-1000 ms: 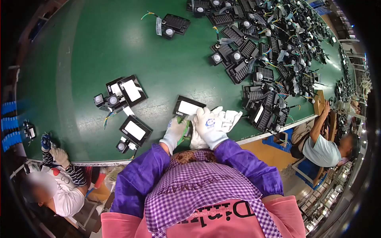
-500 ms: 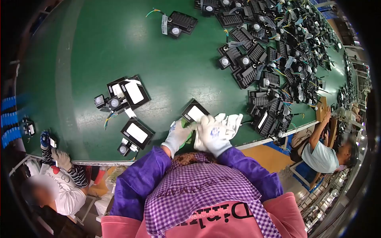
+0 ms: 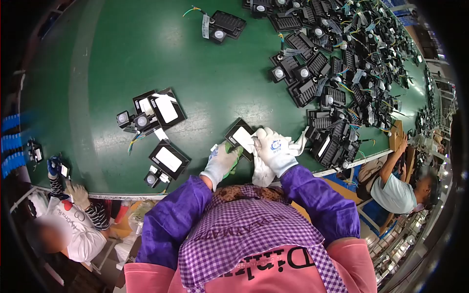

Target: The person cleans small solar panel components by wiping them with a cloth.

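A small black floodlight [image 3: 241,132] with a white front panel is tilted up near the table's front edge. My left hand [image 3: 221,161], in a white glove with green at the fingers, grips its lower left side. My gloved right hand [image 3: 275,150] is closed on a white cloth [image 3: 264,175], with its fingertips at the floodlight's right edge. Part of the cloth hangs below the hand and part spreads to the right. The floodlight's lower part is hidden behind my hands.
Several floodlights with round sensors [image 3: 169,158] lie to the left on the green table [image 3: 210,73]. A single one [image 3: 228,24] lies face down at the back. A large pile [image 3: 320,68] covers the right side. One co-worker [image 3: 73,224] sits left, another person [image 3: 398,190] right.
My right hand has moved slightly right and up with the cloth, uncovering more of the floodlight's white panel. My left hand keeps its hold on the floodlight.
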{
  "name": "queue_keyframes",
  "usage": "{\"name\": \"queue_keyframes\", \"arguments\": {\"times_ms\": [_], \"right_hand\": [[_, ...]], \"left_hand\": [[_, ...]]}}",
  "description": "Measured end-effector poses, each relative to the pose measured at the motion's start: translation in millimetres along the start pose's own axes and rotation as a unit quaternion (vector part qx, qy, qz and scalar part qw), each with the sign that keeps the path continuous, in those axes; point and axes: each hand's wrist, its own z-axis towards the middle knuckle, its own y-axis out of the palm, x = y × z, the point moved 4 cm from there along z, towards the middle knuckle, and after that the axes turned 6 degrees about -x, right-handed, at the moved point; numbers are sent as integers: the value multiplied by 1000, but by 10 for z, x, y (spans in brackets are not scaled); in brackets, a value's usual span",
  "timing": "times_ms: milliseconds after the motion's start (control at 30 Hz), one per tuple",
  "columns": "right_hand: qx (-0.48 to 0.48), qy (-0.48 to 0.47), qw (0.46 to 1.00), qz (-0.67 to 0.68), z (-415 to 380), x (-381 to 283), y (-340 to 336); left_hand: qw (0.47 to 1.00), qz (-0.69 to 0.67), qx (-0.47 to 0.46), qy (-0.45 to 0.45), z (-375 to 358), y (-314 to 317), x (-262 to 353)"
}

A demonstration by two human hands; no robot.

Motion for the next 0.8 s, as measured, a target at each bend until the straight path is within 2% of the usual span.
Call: {"name": "queue_keyframes", "arguments": {"times_ms": [67,100,167,200,233,267,300,333,367,400,433,467,567,633,667,700,733,800], "right_hand": [[-69,43,997,-14,24,-227,-142],[-35,15,999,-1,126,-282,-71],[-102,-10,995,-11,392,-518,-2],[-63,9,998,-18,383,-662,-113],[-39,26,999,3,459,-585,-138],[-14,44,999,20,628,-412,-206],[13,59,998,35,732,-295,-232],[65,25,997,19,753,-332,-230],[61,-17,998,5,655,-369,-164],[41,-38,998,-17,521,-540,-52],[16,-55,998,-37,427,-693,50],[-11,-31,999,-6,426,-659,1],[20,21,995,99,731,-444,-277],[32,-18,999,17,732,-501,-282],[17,-32,999,-12,590,-612,-242],[-2,-45,998,-39,488,-706,-175],[1,-72,996,-43,467,-752,-8],[41,-24,999,-4,590,-565,-158]], "left_hand": [[1000,28,-11,-8,-6,-20,36],[999,44,-15,-11,-2,-27,43],[994,104,34,23,50,-33,17],[992,112,46,41,21,-31,42],[989,122,57,57,-32,-37,47],[987,155,40,27,-20,-35,63],[986,149,48,55,16,-24,-12],[984,146,57,85,87,-32,-105],[981,139,65,116,171,-51,-185],[964,228,76,113,121,-70,-106],[974,195,62,100,89,-55,-70],[982,165,45,82,44,-39,-68],[983,160,43,74,97,-39,-86],[984,153,59,72,52,-43,-37],[964,210,80,143,53,-52,-15],[978,185,45,89,54,-57,-11],[977,191,54,84,30,-68,19],[985,160,47,50,-50,-55,68]]}}
